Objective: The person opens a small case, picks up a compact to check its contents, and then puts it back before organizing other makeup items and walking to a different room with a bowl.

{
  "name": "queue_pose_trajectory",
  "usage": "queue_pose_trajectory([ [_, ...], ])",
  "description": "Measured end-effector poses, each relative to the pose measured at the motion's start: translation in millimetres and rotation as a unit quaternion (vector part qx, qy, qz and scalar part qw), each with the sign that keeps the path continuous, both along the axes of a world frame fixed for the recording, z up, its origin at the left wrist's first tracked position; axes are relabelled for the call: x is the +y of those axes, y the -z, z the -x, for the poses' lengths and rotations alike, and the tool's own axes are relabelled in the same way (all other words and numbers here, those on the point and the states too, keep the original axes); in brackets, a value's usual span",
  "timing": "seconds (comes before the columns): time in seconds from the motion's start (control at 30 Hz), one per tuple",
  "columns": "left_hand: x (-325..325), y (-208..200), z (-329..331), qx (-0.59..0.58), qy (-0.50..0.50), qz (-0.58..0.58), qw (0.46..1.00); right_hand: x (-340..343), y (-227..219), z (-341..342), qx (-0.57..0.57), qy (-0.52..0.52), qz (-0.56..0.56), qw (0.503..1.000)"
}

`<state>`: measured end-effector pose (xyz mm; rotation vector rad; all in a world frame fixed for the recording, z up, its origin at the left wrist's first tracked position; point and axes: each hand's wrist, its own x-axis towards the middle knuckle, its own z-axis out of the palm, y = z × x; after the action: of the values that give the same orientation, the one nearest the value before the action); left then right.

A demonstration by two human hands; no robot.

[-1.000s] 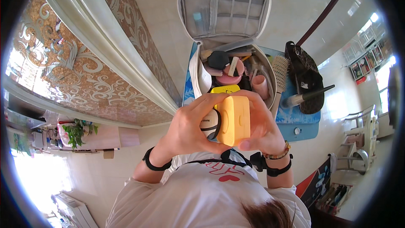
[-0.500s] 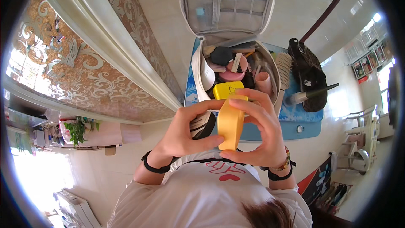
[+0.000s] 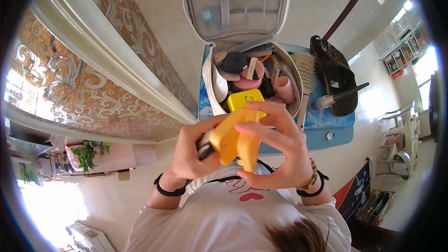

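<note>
A yellow-orange case (image 3: 227,135) is parted into two halves in front of my chest, joined or close together near the top. My left hand (image 3: 189,151) is closed round the left half. Fingers and thumb of my right hand (image 3: 287,147) grip the right half. A black-and-white item (image 3: 205,147), partly hidden, shows by my left fingers; I cannot tell if it is held. Just beyond the hands stands an open cosmetic bag (image 3: 210,0). In it lie a bright yellow box (image 3: 239,101), a pink round compact (image 3: 247,83), a black puff-like item (image 3: 233,62) and a pink cylinder (image 3: 283,89).
The bag rests on a blue stool-like surface (image 3: 322,141) with a knob. Right of the bag lie a hairbrush (image 3: 306,72), a dark patterned pouch or cap (image 3: 343,70) and a makeup brush (image 3: 338,97). A patterned panel with a pale frame (image 3: 112,61) rises on the left.
The yellow-orange case was closed between both hands; now its halves are apart. My left hand has tilted its half leftward.
</note>
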<state>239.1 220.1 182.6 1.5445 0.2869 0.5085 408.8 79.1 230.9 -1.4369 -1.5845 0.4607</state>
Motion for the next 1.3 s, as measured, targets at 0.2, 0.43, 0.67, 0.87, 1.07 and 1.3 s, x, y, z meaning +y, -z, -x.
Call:
queue_pose_trajectory([
  [0.2, 5, -1, 3, -0.077, -0.045, 0.164, 0.982, -1, 12, -13, 0.297, -0.001, -0.040, 0.954],
  [0.43, -4, -23, -12, -0.114, -0.286, -0.095, 0.947, -3, 8, -11, 0.245, 0.187, -0.021, 0.951],
  [0.67, -12, -35, -37, -0.019, -0.093, -0.394, 0.914, 1, 19, -16, 0.432, 0.133, -0.037, 0.891],
  [0.87, -4, -40, -34, -0.028, -0.108, -0.364, 0.925, 5, 20, -9, 0.564, 0.099, -0.025, 0.819],
  [1.07, -4, -46, -34, 0.049, -0.107, -0.471, 0.874, 4, 24, -15, 0.653, 0.059, -0.037, 0.754],
  [1.3, 8, -24, -13, -0.027, 0.023, 0.199, 0.979, -1, 29, -25, 0.656, 0.030, -0.070, 0.751],
])
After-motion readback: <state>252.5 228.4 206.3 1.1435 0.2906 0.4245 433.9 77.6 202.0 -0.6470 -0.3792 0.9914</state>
